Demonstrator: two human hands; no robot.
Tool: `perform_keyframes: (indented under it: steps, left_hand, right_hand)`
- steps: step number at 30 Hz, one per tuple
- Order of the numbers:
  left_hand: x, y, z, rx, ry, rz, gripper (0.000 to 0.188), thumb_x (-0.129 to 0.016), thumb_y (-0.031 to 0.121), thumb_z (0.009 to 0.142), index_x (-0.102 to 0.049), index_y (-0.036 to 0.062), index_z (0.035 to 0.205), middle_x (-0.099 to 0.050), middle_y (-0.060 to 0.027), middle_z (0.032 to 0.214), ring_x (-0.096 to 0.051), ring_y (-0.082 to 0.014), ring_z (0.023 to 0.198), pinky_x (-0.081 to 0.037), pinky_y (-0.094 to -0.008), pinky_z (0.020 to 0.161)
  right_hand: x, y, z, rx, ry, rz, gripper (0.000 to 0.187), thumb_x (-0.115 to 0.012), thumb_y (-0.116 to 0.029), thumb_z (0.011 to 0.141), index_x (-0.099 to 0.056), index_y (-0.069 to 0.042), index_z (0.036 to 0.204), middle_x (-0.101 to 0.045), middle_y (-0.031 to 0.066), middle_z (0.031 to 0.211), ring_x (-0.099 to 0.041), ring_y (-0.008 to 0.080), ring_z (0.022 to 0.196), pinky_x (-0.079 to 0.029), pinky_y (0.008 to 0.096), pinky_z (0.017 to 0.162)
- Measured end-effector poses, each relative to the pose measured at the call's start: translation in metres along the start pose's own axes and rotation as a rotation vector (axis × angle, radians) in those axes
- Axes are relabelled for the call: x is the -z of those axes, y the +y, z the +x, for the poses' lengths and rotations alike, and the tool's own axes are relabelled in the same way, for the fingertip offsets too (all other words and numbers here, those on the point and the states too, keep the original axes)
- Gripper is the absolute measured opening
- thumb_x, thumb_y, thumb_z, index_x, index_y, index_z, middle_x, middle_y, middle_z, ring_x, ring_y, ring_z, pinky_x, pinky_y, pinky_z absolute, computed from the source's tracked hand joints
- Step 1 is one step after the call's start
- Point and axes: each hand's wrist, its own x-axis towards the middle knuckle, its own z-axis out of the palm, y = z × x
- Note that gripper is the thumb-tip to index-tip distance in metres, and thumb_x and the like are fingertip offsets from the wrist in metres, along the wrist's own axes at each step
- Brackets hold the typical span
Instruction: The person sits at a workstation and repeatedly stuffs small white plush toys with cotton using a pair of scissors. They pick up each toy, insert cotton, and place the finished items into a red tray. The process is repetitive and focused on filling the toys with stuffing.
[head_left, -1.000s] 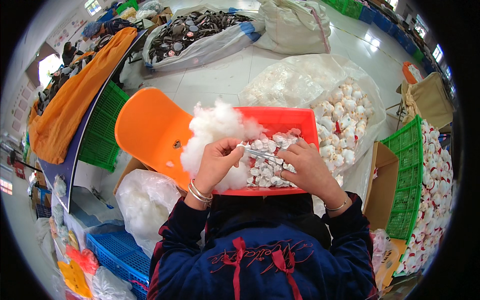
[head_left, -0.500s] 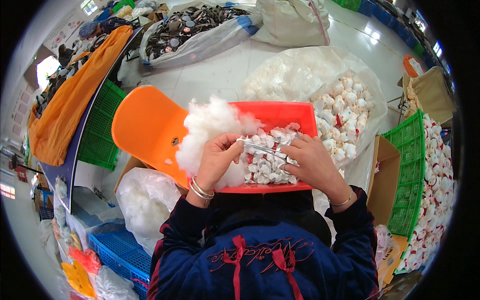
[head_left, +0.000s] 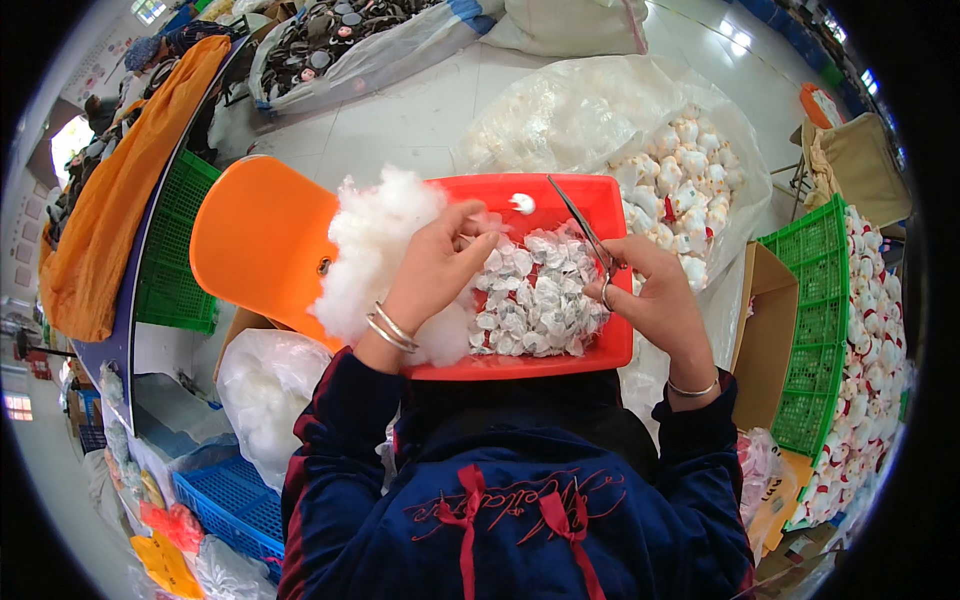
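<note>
My right hand [head_left: 655, 290] grips forceps [head_left: 577, 212] by their finger loops, the slim metal jaws pointing up and away over a red tub [head_left: 617, 330]. At the tub's left part, my left hand [head_left: 440, 265] is beside a heap of white fluffy stuffing [head_left: 375, 235]. Its thumb and forefinger are apart with nothing visible between them; other fingertips are partly hidden and blurred. A small white stuffed piece [head_left: 522, 203] appears near the tub's far wall, apart from both hands. Many flat, unfilled white cloth pieces [head_left: 535, 300] cover the tub's bottom.
An orange chair [head_left: 255, 245] stands left of the tub. A clear bag of finished white pieces [head_left: 690, 185] lies beyond it. At right are a cardboard box [head_left: 768, 335] and a green crate [head_left: 812, 340]. A bag of stuffing [head_left: 270, 400] and blue crate [head_left: 230, 500] sit lower left.
My hands have moved apart. The forceps left the piece and swung upward with my right hand. A white stuffed piece now shows near the tub's far wall. The view has shifted slightly.
</note>
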Motion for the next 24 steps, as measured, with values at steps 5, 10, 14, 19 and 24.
perform_keyframes:
  steps: [5,10,14,19,24]
  left_hand:
    - [-0.015,-0.031,0.009,-0.119,-0.291,0.588,0.030,-0.061,0.019,0.093,-0.067,0.0053,0.119,-0.072,-0.0172,0.098,-0.069,-0.0324,0.085,-0.055,-0.0429,0.077]
    - [-0.035,-0.048,0.014,-0.198,-0.298,0.787,0.025,-0.059,0.023,0.093,-0.067,0.0052,0.109,-0.071,-0.0179,0.095,-0.068,-0.0383,0.094,-0.054,-0.0488,0.082]
    - [-0.012,-0.039,0.014,-0.068,-0.199,0.552,0.023,-0.064,0.022,0.093,-0.070,0.0060,0.108,-0.071,-0.0128,0.087,-0.069,-0.0255,0.079,-0.055,-0.0381,0.074]
    - [0.024,-0.004,-0.006,0.103,-0.114,0.136,0.019,-0.070,0.020,0.094,-0.070,0.0013,0.099,-0.069,-0.0028,0.077,-0.061,-0.0067,0.067,-0.049,-0.0229,0.062]
    - [0.028,0.005,-0.026,0.143,-0.041,-0.201,0.011,-0.070,0.011,0.094,-0.070,0.0008,0.099,-0.069,-0.0015,0.079,-0.061,-0.0051,0.068,-0.048,-0.0202,0.060]
  right_hand:
    - [-0.010,0.009,-0.001,-0.066,-0.065,0.048,0.035,-0.082,-0.013,0.079,-0.068,0.001,0.108,-0.068,0.0096,0.092,-0.063,0.0204,0.081,-0.051,0.0330,0.076]
    - [-0.023,0.012,0.004,-0.075,-0.086,0.147,0.035,-0.082,-0.013,0.079,-0.068,0.002,0.107,-0.067,0.0084,0.090,-0.061,0.0172,0.079,-0.050,0.0309,0.073]
    - [-0.023,0.018,0.002,-0.131,-0.114,0.148,0.034,-0.083,-0.013,0.079,-0.068,0.003,0.106,-0.067,0.0088,0.089,-0.062,0.0165,0.079,-0.050,0.0307,0.072]
    - [-0.026,0.020,-0.002,-0.008,-0.104,0.068,0.035,-0.082,-0.016,0.079,-0.069,-0.001,0.108,-0.066,0.0100,0.091,-0.063,0.0233,0.087,-0.051,0.0344,0.077]
    - [-0.030,0.013,-0.003,0.127,-0.235,-0.130,0.037,-0.081,-0.018,0.077,-0.070,-0.006,0.110,-0.064,0.0115,0.096,-0.059,0.0320,0.096,-0.050,0.0401,0.086]
